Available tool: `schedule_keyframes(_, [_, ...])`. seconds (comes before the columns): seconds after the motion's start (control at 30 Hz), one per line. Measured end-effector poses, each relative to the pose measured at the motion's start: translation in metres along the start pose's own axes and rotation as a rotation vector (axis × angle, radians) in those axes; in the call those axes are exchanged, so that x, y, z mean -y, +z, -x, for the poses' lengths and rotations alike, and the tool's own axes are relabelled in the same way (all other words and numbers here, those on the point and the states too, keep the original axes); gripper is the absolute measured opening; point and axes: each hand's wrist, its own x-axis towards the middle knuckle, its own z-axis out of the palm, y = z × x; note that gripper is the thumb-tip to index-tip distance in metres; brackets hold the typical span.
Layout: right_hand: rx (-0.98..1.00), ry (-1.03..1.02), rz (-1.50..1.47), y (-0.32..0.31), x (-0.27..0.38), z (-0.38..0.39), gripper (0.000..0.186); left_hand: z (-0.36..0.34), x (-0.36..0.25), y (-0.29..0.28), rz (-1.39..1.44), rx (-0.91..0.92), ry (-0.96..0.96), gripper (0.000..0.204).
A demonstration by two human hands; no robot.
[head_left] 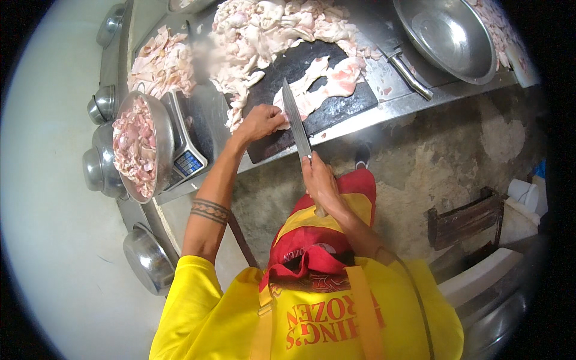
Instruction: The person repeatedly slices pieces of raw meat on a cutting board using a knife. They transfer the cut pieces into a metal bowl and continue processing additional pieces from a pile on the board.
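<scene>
My right hand [320, 179] is closed round the handle of a long knife [296, 120], whose blade points away from me over the near part of a black cutting board [351, 110]. Beside the blade, the fingers of my left hand [262, 123] are pinched on the near end of a pale pink piece of raw meat, which looks like chicken skin [342, 78]. That piece lies stretched across the board and curves to the right. Behind it rises a large heap of similar raw chicken skin [258, 30], partly resting on the board.
Left of the board, a digital scale [189, 162] stands by a steel bowl of cut pink pieces [135, 141]. Another pile of pieces [161, 63] lies behind. A metal-handled tool [411, 77] and a large steel bowl [447, 36] are at the right. A wooden chair [467, 223] stands lower right.
</scene>
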Motion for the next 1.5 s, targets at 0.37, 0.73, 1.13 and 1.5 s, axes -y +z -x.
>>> schedule_keyframes(0.37, [-0.02,0.006,-0.042,0.011,0.007,-0.006,0.035,0.008,0.014,0.009,0.099,-0.121,0.045,0.038])
schedule_keyframes(0.73, [0.071,0.153,-0.113,0.005,0.006,0.029,0.034,0.009,0.038,0.022,0.487,-0.101,-0.01,0.024])
schedule_keyframes(1.13, [0.037,0.126,-0.08,0.004,0.032,-0.022,0.038,0.024,0.02,0.016,0.168,-0.462,0.101,0.027])
schedule_keyframes(1.5, [0.071,0.134,-0.082,0.006,0.007,0.009,0.039,-0.006,-0.01,0.009,-0.505,-0.12,0.067,0.032])
